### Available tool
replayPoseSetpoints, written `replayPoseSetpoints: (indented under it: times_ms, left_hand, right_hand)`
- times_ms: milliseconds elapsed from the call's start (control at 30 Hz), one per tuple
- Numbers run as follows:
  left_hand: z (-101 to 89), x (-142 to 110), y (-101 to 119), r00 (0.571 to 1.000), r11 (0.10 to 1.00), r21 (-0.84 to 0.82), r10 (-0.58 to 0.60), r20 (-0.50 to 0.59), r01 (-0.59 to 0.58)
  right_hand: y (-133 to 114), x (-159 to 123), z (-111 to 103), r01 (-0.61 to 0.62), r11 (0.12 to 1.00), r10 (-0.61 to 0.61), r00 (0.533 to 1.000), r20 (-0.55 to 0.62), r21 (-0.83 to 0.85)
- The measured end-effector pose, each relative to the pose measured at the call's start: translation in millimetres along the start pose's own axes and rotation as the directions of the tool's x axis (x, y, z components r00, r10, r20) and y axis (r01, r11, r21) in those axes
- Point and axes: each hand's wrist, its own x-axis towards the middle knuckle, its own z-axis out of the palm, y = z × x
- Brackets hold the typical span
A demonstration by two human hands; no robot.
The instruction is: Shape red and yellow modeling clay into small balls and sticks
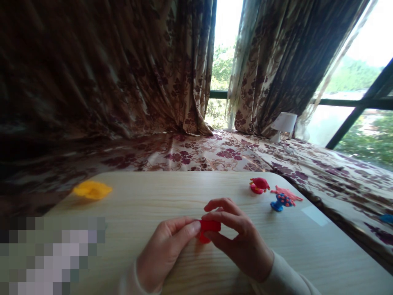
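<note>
Between my two hands, just above the table's near middle, is a small red piece that looks like modelling clay; its exact form is partly covered by fingers. My left hand pinches its left side between thumb and forefinger. My right hand grips the other side, thumb below and fingers curved over the top. To the right of my hands stand a blue stemmed figure with pink dots, a flat pink piece and a red and pink figure with yellow bits.
A yellow clay-like piece lies at the table's far left. The pale wooden table has rounded far corners. Behind it spreads a floral cloth with a white lamp on it. Patterned curtains hang by the windows. The lower left is pixelated.
</note>
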Motion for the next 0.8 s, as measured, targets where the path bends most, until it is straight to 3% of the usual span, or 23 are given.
replayPoseSetpoints:
  times_ms: [233,367,800]
  left_hand:
    - [-1.2,0.0,-0.8,0.997,0.999,0.033,0.017,-0.070,-0.015]
    - [-2.5,0.8,-1.7,0.990,0.999,0.045,0.021,-0.142,-0.015]
    - [-5.2,2.7,-5.9,0.981,1.000,0.025,0.017,-0.193,-0.013]
  right_hand:
    - [2.4,0.6,-1.2,0.053,0.999,-0.053,0.997,-0.049,-0.002]
    - [4.2,0.8,-2.7,0.025,1.000,-0.026,0.999,-0.035,-0.018]
    - [7.2,2.5,-5.5,0.052,0.997,-0.056,0.996,-0.073,-0.052]
